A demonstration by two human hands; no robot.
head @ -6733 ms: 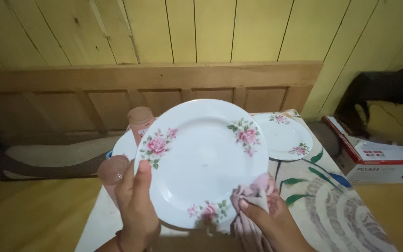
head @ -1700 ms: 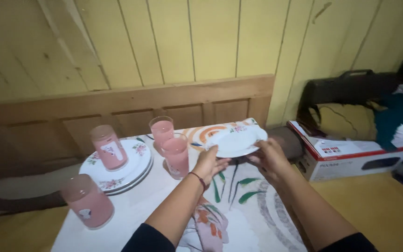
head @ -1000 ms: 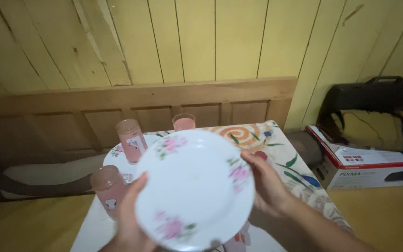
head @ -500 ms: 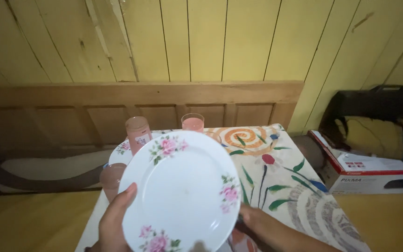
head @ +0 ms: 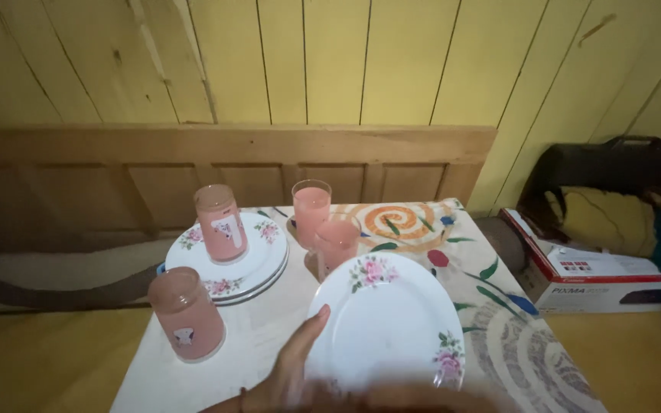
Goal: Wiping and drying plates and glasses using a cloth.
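White porcelain, rimmed with pink roses: a floral plate (head: 386,321) is held low over the patterned tablecloth (head: 491,306) by the left hand (head: 292,367), thumb pressed on its rim; the right hand is blurred below, its grip impossible to tell. A two-handed, level hold is judged safest. Four pink glasses (head: 221,223) are counted, two inverted, beside one stack of plates (head: 265,256).

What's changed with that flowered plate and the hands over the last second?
The flowered plate has come down from upright, facing the camera, to nearly flat over the table. The left hand still holds its rim; the right hand has dropped out of view. Pink glasses and stacked plates stayed put.
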